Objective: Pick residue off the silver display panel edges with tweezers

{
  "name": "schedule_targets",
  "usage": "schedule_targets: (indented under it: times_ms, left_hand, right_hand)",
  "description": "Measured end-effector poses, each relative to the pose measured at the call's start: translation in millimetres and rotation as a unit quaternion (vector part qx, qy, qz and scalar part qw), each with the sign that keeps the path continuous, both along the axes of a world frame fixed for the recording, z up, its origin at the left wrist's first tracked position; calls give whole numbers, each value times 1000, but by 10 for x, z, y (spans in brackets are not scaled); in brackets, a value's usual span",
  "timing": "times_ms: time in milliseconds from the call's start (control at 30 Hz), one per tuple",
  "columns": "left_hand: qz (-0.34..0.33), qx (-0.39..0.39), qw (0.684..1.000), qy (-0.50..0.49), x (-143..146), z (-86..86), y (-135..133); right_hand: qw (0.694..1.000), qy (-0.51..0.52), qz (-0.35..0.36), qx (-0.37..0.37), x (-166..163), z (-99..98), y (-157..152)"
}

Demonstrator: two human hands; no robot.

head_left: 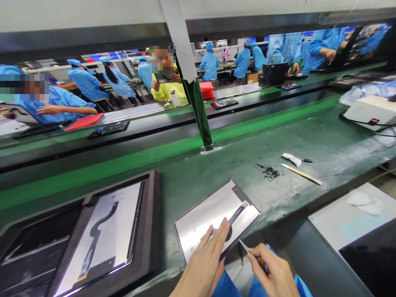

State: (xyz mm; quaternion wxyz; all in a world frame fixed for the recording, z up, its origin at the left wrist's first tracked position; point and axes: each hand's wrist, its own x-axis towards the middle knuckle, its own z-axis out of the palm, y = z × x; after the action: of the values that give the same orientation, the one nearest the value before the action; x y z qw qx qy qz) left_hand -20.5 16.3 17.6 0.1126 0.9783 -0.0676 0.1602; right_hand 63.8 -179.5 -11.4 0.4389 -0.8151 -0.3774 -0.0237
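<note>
A silver-backed display panel (204,218) with a dark flex cable (237,215) lies tilted at the edge of the green bench. My left hand (206,258) rests on its lower part with fingers stretched out, covering part of the cable. In my right hand (272,268) is a pair of metal tweezers (244,246), pinched between thumb and fingers. Their tip points up and left, close to the panel's lower right edge. At left, a second display panel (123,218) with a curved flex cable (100,225) sits in a black foam tray (151,231).
Black scraps (270,172), a yellow-handled blade (301,174) and a white wrapped piece (291,159) lie on the bench (235,165). A post (198,107) rises at the bench's back. A white box (371,112) stands far right. Co-workers in blue (62,101) sit beyond the conveyor.
</note>
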Motion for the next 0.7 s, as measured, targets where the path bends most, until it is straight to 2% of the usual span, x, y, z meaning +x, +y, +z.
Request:
schedule_targets:
  times_ms: [267, 333, 400, 467, 533, 600, 667, 700]
  left_hand:
    - [-2, -1, 1000, 10, -19, -41, 6]
    - [3, -1, 1000, 13, -19, -31, 4]
    - [2, -3, 1000, 24, -19, 9, 1]
    - [-2, -3, 999, 41, -19, 79, -5]
    - [-3, -1, 998, 60, -18, 158, -12]
    - [-1, 2, 998, 65, -16, 225, -19]
    - [4, 3, 998, 62, -15, 265, -25]
    - [6, 2, 998, 61, -17, 273, -26]
  right_hand:
    - [1000, 7, 15, -7, -3, -45, -25]
    - [999, 52, 10, 8, -7, -56, -17]
    - [987, 154, -10, 34, -4, -67, 6]
    - [948, 311, -25, 65, 13, -74, 43]
    - [878, 469, -16, 91, 43, -76, 82]
    - [812, 574, -1, 106, 72, -80, 111]
    - [778, 618, 4, 113, 90, -94, 120]
    - [777, 620, 0, 115, 91, -106, 117]
